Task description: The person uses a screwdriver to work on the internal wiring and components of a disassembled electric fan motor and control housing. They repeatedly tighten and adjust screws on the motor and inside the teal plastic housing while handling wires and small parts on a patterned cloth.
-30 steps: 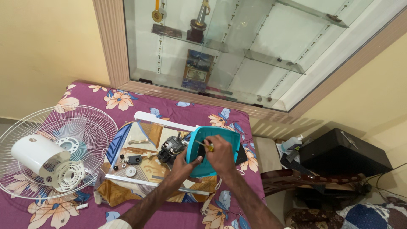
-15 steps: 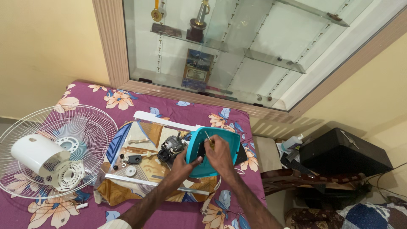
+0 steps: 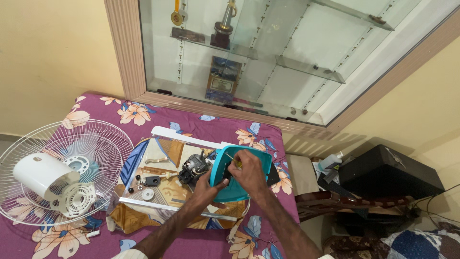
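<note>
The glass-fronted wall cabinet [image 3: 268,62] fills the top of the view, holding one trophy [image 3: 222,31], one medal [image 3: 176,17] and one framed dark plaque [image 3: 223,79]. Below it lies the bed [image 3: 158,117] under a purple flowered sheet. On the bed's left side rests one white wire fan guard [image 3: 91,153] with one white motor housing [image 3: 45,177] on it. A patterned cloth [image 3: 163,192] in the middle carries one white fan blade [image 3: 187,137], one grey fan motor [image 3: 193,168] and a few small black and white parts [image 3: 146,184]. One teal plastic cover [image 3: 235,175] stands just right of the motor. One black case [image 3: 388,170] sits off the bed at the right. The left hand [image 3: 208,184] grips the cover's lower edge. The right hand [image 3: 249,168] is closed around a thin screwdriver [image 3: 233,159] set against the cover; compared with half a second ago, both hands and the cover sit almost unchanged.
</note>
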